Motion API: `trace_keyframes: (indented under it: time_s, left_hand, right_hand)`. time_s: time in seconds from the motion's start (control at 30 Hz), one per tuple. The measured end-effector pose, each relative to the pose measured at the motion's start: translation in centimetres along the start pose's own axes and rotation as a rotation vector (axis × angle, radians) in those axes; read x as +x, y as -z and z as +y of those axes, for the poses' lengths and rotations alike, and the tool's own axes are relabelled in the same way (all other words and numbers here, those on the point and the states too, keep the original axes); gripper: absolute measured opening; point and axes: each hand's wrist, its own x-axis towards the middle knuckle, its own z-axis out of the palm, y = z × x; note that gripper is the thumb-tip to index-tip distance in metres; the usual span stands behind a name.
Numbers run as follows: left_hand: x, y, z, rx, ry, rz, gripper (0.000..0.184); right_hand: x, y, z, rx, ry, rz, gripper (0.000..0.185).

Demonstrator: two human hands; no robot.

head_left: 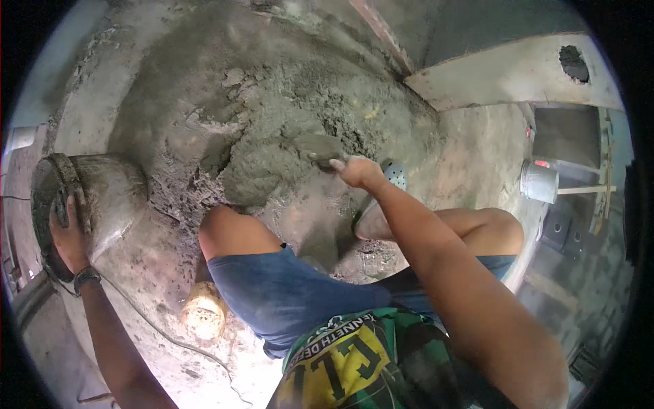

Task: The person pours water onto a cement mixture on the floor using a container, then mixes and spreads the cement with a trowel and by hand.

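Note:
My left hand (69, 240), with a dark wristband below it, is curled over the rim of a cement-smeared bucket (117, 194). The bucket lies tilted on its side at the left, its mouth facing away from the middle. In front of my knees, my right hand (359, 172) is closed round the handle of a trowel (320, 145). Its mortar-coated blade rests against a heap of wet grey mortar (262, 170). The heap spreads over the floor beyond my legs.
A lit lamp-like container (204, 312) stands by my left thigh, and a thin cable (160, 330) crosses the floor. At the right are a pale bucket (539, 183) and a wooden strip (587, 190). A pale beam (504, 75) with a dark hole runs across the upper right.

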Motion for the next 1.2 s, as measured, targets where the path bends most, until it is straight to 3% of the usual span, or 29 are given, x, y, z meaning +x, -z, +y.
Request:
trace_keyframes:
  time_s: [0.07, 0.17, 0.3, 0.4, 0.47, 0.5, 0.7, 0.73, 0.8, 0.83, 0.9, 0.97, 1.0, 1.07, 1.13, 1.2]
  left_hand:
    - [-0.1, 0.0, -0.2, -0.007, -0.035, -0.001, 0.078]
    - [0.1, -0.3, -0.8, 0.035, -0.043, 0.03, 0.078]
    - [0.6, -1.4, -3.2, 0.097, -0.175, -0.012, 0.078]
    - [0.1, -0.1, -0.5, 0.095, -0.05, 0.015, 0.08]
    - [-0.4, 1.0, 1.6, 0.001, -0.015, -0.045, 0.084]
    - [-0.3, 0.7, 1.1, 0.003, -0.029, -0.055, 0.084]
    - [0.0, 0.4, -0.3, 0.011, 0.036, -0.067, 0.086]
    - [0.0, 0.4, -0.4, 0.023, 0.011, -0.056, 0.086]
    - [0.5, -0.3, -2.1, 0.027, 0.0, -0.03, 0.086]
    - [1.2, -0.9, -5.3, 0.292, -0.266, -0.058, 0.08]
    - [0.8, -1.7, -6.0, 0.547, -0.549, -0.1, 0.075]
    - [0.5, -1.3, -3.2, 0.19, -0.121, -0.077, 0.06]
    - [0.7, -1.3, -3.4, 0.193, -0.126, -0.071, 0.06]
    - [0.6, -1.7, -4.3, 0.242, -0.213, -0.051, 0.059]
    - [0.3, -0.9, -3.9, 0.22, -0.237, -0.058, 0.066]
    - [0.4, -0.7, -2.6, 0.191, -0.265, -0.07, 0.072]
  right_hand:
    - [-0.6, 0.8, 2.4, 0.027, -0.03, 0.094, 0.089]
    - [2.0, 1.4, 6.7, 0.037, -0.063, 0.047, 0.088]
    - [-0.5, 3.2, 3.8, 0.08, -0.016, 0.136, 0.088]
    - [-1.4, 2.9, -2.4, 0.205, 0.212, 0.326, 0.084]
    - [1.6, 1.3, -3.6, 0.426, -0.003, 0.037, 0.081]
    - [1.7, 1.2, -3.2, 0.368, -0.089, -0.004, 0.079]
    - [5.4, -3.2, 9.2, 0.05, 0.062, 0.494, 0.08]
    - [3.5, -0.3, 8.6, 0.143, -0.046, 0.242, 0.077]
    - [1.8, 3.9, 7.6, 0.223, -0.144, 0.006, 0.074]
    - [1.2, 4.4, 7.5, 0.348, -0.179, 0.0, 0.07]
    - [1.0, 3.5, 8.4, 0.478, -0.234, -0.013, 0.066]
    - [4.1, 1.8, 8.9, 1.0, -0.246, 0.023, 0.063]
    - [5.1, 0.7, 8.0, 1.007, -0.241, 0.024, 0.063]
    - [5.4, -2.9, 5.0, 1.5, -0.335, -0.186, 0.063]
    - [1.8, -5.3, 0.9, 1.17, -0.329, -0.181, 0.07]
    - [-1.4, -7.4, -1.2, 1.086, -0.263, -0.235, 0.079]
